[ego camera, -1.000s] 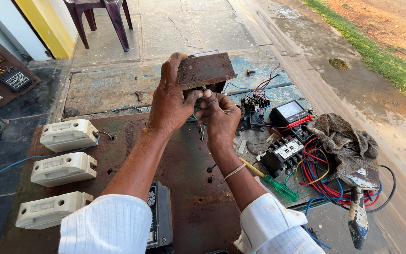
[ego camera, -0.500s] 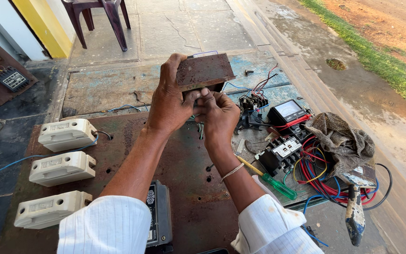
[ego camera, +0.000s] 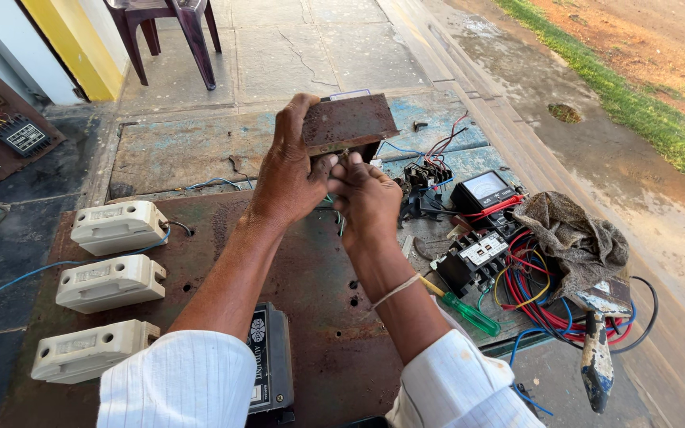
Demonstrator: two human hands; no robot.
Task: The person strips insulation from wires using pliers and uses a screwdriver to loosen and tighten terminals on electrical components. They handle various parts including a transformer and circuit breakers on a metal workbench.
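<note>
Lying in a column at the left of the rusty metal table (ego camera: 311,317) are three cream fuse holders (ego camera: 110,281), one behind the other, with a blue wire (ego camera: 17,279) trailing off to the left from them. Near the bottom edge, between the two white sleeves, sits a dark grey box (ego camera: 269,368).

In the middle, the left hand (ego camera: 288,170) grips a rusty metal box (ego camera: 349,124) and holds it up above the table, thumb on its near face and fingers (ego camera: 299,107) wrapped over the left top corner. The right hand (ego camera: 365,198) is just below the box, touching the left hand, its fingers curled tight on something small under the box; what that is cannot be made out. A pale band (ego camera: 396,290) circles the right wrist.

To the right, on the table, lie a green-handled screwdriver (ego camera: 463,309), a black and white contactor (ego camera: 476,260), and a meter (ego camera: 483,190) with a pale screen further back. Beyond these a tangle of red, blue and yellow wires (ego camera: 545,293) lies under a crumpled brown rag (ego camera: 572,238). At the far right, a worn tool handle (ego camera: 596,361) hangs over the table's edge.
</note>
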